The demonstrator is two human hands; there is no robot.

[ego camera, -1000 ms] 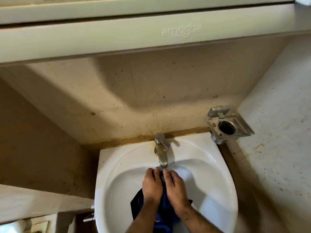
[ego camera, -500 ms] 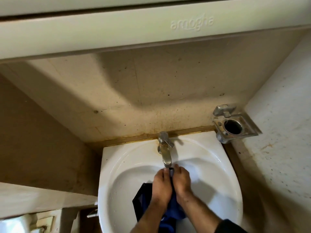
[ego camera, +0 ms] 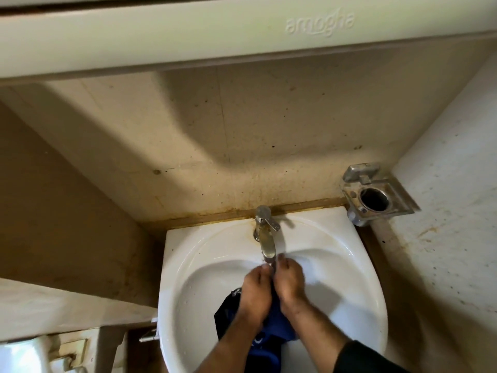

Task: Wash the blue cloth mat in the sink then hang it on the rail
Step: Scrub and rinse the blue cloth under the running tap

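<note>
The blue cloth mat (ego camera: 271, 325) lay bunched in the white sink (ego camera: 360, 267) beneath the tap (ego camera: 266, 238), our left hand (ego camera: 252, 294) and right hand (ego camera: 289, 284) both gripping it. Soft and limp, it looked soaked, so probably heavy and dripping; we judged bunched folds the surest hold. Deep blue, dark-edged.

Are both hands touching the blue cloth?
Touching. The head view shows the left hand and right hand pressed onto the blue cloth in the sink.

Metal holder (ego camera: 375, 196) on wall, right of tap (ego camera: 266, 235); cabinet (ego camera: 242, 30) w/ "amogha" above
</note>
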